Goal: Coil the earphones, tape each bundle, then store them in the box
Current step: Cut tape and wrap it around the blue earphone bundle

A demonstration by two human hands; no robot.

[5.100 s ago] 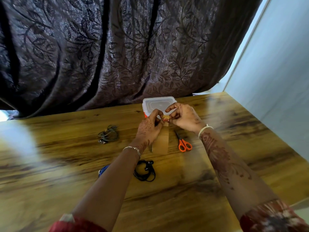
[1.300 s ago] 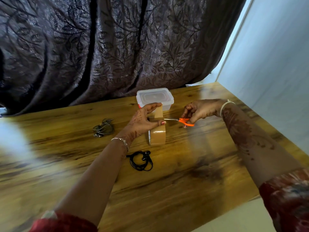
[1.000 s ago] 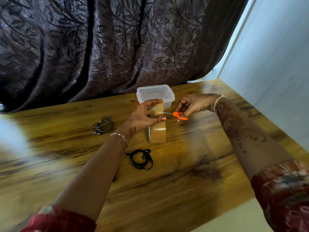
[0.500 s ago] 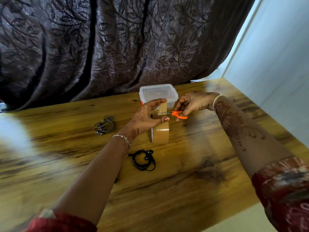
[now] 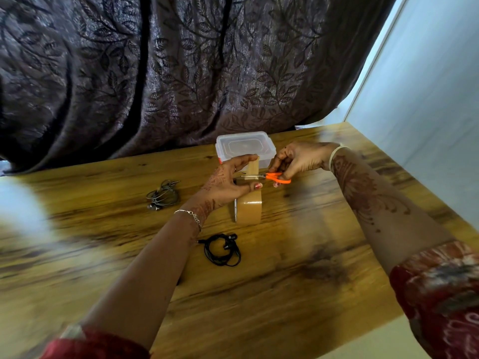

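Centrally, scissors (image 5: 275, 176) across tape strip (image 5: 253, 166), box (image 5: 234, 141) behind

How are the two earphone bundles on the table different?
The grey earphones are silvery; the black earphones are dark. The grey earphones lie farther back on the left; the black earphones lie nearer. Both are coiled and lie loose on the table.

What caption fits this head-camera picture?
The right hand cuts a brown tape strip with orange-handled scissors while the left hand holds it.
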